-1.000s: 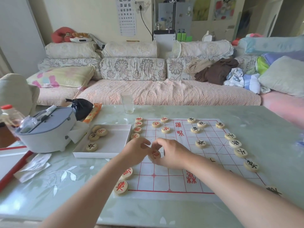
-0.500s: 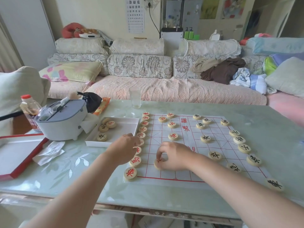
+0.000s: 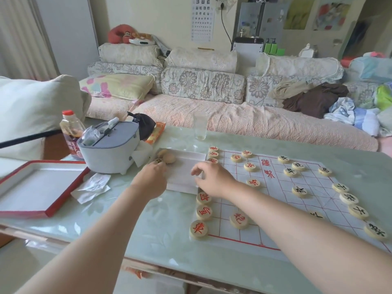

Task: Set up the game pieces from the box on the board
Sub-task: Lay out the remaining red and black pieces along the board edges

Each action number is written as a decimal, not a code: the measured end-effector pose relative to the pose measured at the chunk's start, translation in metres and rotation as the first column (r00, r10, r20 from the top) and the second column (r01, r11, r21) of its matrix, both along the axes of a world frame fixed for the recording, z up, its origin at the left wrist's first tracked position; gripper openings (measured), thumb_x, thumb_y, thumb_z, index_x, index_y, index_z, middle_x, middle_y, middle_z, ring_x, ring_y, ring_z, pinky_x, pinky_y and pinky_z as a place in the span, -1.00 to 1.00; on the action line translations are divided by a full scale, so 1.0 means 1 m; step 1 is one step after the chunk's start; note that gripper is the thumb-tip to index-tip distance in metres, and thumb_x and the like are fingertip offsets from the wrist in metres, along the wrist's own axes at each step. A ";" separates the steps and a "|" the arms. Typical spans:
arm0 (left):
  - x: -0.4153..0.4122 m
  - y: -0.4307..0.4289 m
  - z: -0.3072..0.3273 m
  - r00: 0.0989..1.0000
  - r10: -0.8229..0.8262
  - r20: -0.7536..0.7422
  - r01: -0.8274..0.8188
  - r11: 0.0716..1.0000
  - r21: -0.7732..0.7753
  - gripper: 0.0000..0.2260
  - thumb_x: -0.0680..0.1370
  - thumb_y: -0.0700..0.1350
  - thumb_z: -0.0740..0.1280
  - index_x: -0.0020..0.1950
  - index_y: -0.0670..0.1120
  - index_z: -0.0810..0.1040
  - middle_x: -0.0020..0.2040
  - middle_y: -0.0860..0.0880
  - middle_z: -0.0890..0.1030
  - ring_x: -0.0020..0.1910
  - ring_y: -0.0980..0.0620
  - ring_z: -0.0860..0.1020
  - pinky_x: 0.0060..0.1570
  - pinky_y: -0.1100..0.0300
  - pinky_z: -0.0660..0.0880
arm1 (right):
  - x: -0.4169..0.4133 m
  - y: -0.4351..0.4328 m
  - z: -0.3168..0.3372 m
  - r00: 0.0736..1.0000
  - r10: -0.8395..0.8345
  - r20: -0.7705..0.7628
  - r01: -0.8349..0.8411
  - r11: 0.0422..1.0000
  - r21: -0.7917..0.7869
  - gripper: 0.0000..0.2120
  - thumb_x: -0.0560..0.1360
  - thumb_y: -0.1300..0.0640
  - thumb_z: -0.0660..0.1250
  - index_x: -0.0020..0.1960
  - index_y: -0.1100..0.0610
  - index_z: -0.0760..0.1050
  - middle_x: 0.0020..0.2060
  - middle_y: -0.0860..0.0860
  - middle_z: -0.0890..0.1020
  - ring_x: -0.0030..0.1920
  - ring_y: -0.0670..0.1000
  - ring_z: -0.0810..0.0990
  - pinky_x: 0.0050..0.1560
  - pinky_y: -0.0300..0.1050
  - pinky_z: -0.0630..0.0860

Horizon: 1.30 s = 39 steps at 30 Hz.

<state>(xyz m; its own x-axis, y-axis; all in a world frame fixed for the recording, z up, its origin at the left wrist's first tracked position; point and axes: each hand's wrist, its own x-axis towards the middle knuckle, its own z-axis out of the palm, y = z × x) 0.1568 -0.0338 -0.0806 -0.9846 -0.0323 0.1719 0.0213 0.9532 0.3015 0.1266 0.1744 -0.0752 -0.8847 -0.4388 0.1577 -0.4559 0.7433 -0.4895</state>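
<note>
The paper game board [image 3: 275,200] with its red grid lies on the right of the table. Red-marked round pieces [image 3: 203,212] line its left edge and black-marked pieces [image 3: 349,198] its right side. A white box [image 3: 186,168] sits just left of the board, with a few pieces [image 3: 168,158] in its far left corner. My left hand [image 3: 150,181] reaches into the box, fingertips curled down onto one piece [image 3: 159,161]. My right hand [image 3: 212,179] hovers over the box's right edge, fingers loosely apart and holding nothing. A red piece [image 3: 239,219] lies alone near the board's front.
A grey lidded container [image 3: 110,149] and a bottle [image 3: 71,132] stand left of the box. The red-rimmed box lid [image 3: 40,187] lies at the far left, with crumpled tissue [image 3: 91,187] beside it. A glass [image 3: 200,128] stands at the table's far edge before the sofa.
My right hand set a red piece on the board's near part and moved up left to the box. My left hand went from the board's edge into the box.
</note>
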 end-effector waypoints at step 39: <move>-0.045 -0.055 -0.030 0.989 0.007 -0.146 0.039 0.949 0.314 -0.77 0.47 -0.01 0.44 0.11 0.02 0.68 -0.06 -0.09 0.59 -0.16 -0.02 0.51 -0.19 0.25 0.43 | -0.103 -0.115 -0.014 0.775 0.262 0.575 -0.009 0.914 -0.405 -0.32 0.42 0.42 0.46 0.46 0.16 0.31 -0.07 0.02 0.69 -0.21 -0.09 0.60 -0.27 -0.22 0.47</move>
